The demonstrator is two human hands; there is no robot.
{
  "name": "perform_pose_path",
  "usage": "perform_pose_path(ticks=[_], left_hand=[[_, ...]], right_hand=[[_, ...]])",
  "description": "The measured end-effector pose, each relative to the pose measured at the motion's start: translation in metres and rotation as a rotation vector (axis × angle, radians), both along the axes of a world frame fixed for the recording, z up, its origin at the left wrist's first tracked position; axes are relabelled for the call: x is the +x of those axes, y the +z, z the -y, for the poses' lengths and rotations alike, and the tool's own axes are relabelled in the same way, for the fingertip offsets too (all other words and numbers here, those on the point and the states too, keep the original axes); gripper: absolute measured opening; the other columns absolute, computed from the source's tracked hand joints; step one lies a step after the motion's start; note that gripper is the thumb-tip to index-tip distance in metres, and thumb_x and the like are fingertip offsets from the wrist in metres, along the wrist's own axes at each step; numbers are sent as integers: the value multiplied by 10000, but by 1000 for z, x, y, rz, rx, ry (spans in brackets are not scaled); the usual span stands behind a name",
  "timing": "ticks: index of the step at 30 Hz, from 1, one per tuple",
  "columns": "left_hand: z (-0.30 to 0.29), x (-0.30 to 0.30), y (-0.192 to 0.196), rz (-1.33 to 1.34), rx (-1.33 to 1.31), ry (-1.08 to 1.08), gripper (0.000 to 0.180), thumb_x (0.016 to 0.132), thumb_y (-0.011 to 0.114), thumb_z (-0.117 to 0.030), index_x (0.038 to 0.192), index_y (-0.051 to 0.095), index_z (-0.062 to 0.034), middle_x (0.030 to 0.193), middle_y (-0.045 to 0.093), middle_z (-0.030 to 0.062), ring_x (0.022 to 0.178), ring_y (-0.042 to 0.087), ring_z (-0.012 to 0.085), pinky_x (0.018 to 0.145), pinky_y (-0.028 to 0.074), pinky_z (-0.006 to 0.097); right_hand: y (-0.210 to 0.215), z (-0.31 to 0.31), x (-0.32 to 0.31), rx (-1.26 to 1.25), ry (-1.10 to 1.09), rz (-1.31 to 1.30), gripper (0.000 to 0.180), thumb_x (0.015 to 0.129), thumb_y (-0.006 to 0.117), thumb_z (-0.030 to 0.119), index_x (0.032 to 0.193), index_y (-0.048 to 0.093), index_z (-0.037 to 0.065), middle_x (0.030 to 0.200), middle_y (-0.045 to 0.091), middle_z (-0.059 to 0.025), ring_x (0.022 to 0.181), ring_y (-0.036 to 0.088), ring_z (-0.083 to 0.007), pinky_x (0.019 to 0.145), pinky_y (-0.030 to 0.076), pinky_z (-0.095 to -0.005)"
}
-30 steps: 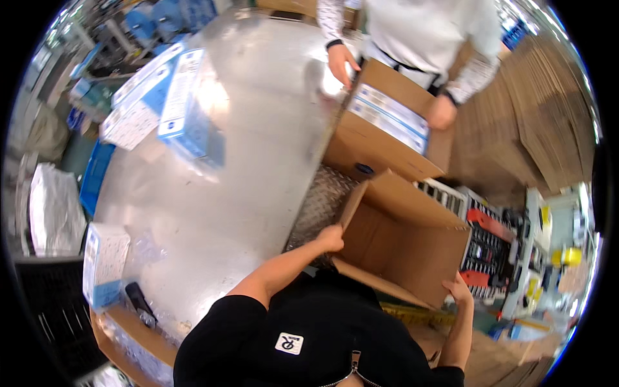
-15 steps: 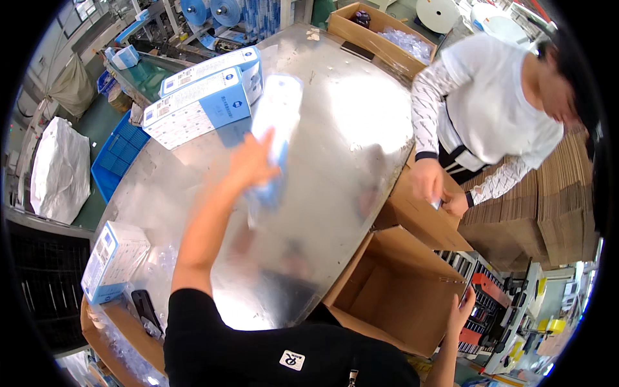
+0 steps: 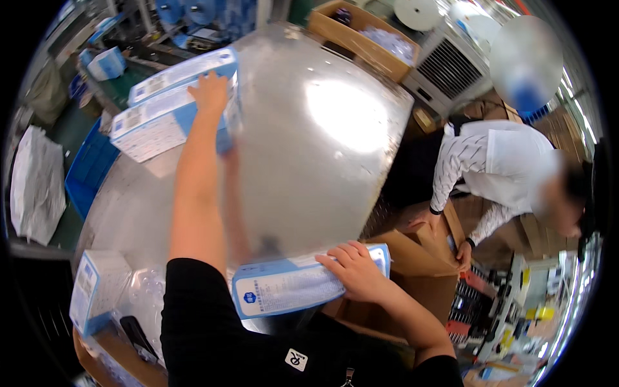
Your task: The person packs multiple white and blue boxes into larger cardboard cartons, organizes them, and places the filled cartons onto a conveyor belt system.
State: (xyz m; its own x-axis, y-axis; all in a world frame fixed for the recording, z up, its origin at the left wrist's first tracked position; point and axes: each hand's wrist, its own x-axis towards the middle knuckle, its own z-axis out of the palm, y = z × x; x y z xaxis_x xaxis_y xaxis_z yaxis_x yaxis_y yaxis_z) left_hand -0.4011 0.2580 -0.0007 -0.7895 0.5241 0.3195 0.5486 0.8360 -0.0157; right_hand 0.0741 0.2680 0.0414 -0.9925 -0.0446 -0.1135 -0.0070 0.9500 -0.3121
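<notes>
My left hand reaches far across the shiny metal table and lies on the upper of two stacked blue-and-white boxes; whether its fingers grip the box I cannot tell. My right hand holds a long blue-and-white box flat, close to my chest at the table's near edge. My black sleeve fills the lower middle of the picture.
A co-worker in a white patterned top bends over an open cardboard carton at the right. Another blue-and-white box stands at the near left corner beside clear plastic wrap. A carton with goods sits at the far edge.
My left hand let go of the box it carried and stretched out to the far stack. My right hand came up from the carton and now holds a box. The view turned toward the table.
</notes>
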Motion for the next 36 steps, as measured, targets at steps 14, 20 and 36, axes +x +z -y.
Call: perform_pose_path(ticks=[14, 20, 36], left_hand=[[273, 274, 86, 549, 42, -787, 104, 671, 649, -64, 758, 593, -51, 914, 612, 121, 895, 578, 319, 769, 464, 398], [106, 325, 115, 216, 84, -1098, 764, 594, 756, -218, 1287, 451, -112, 1248, 433, 202, 1177, 400, 380, 997, 310, 471], [56, 411, 33, 1128, 501, -1431, 864, 666, 724, -110, 1396, 267, -40, 1259, 447, 193, 1208, 385, 336, 996, 316, 445]], right_hand=[[-14, 14, 14, 93, 68, -95, 658, 586, 747, 185, 1175, 487, 48, 1002, 525, -104, 983, 507, -256, 800, 350, -329], [-1, 43, 59, 142, 124, -364, 557, 623, 689, 112, 1143, 504, 36, 970, 534, -94, 968, 522, -245, 828, 371, -387], [-75, 8, 448, -1846, -1317, -1580, 622, 867, 476, 415, 1340, 380, 23, 1277, 510, -141, 1135, 518, -298, 958, 432, -441]])
